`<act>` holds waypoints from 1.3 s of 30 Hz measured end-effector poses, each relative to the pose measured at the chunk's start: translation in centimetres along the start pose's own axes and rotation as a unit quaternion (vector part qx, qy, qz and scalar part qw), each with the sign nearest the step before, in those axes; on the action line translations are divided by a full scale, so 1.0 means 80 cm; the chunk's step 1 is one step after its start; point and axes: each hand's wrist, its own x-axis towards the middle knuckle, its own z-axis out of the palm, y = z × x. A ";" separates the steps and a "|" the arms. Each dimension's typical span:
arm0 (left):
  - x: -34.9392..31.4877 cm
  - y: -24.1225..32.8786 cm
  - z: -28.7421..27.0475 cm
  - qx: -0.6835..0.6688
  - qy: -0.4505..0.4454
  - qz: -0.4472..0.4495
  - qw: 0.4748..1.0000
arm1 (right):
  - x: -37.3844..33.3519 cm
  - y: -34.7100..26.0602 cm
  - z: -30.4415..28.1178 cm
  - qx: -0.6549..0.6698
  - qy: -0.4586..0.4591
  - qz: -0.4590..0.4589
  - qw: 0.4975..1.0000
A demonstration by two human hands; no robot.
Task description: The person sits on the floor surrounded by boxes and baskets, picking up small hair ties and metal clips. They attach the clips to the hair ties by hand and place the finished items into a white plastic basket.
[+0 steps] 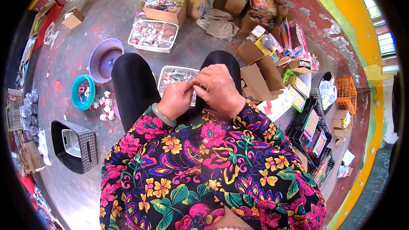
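While both hands work close together above the lap, the handling looks to be in progress rather than finished. The left hand (pixel 174 102) and the right hand (pixel 220 90) meet at the fingertips, thumbs and fingers bent inward. Whether either grip is closed on something small, or merely brought near the other, I cannot tell, since the backs of the fingers hide it; any piece being worked on would be there, between the fingertips.

Just beyond and partly behind the hands, a near white basket (pixel 160 79) sits between the two knees, holding small red, grey and clear-looking items (pixel 179 75). These are the closest things to the hands. Farther out on the floor (pixel 85 30), a second white basket (pixel 149 48) is well filled with similar-looking packets (pixel 153 34), and a cardboard box (pixel 182 13) behind it bears more.

To the left, a teal basin (pixel 75 88) holds red and white pieces, and white scraps (pixel 106 105) lie loose beside it, near a purple basin (pixel 94 62). Much material seems to remain around the hands, but which of these lots is done and which is left cannot be told from this view.
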 end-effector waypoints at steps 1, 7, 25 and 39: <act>0.000 -0.002 0.000 0.005 -0.001 0.008 1.000 | 0.000 0.000 0.000 -0.001 -0.001 0.002 1.000; 0.001 -0.009 0.003 -0.001 0.000 0.029 1.000 | -0.001 0.004 0.002 -0.004 0.000 0.008 1.000; 0.007 -0.014 0.004 -0.023 0.012 0.015 1.000 | -0.006 0.017 0.024 0.137 0.061 0.109 0.983; 0.006 -0.013 0.001 0.066 -0.007 0.046 0.997 | 0.002 0.005 0.011 -0.036 0.043 0.012 0.998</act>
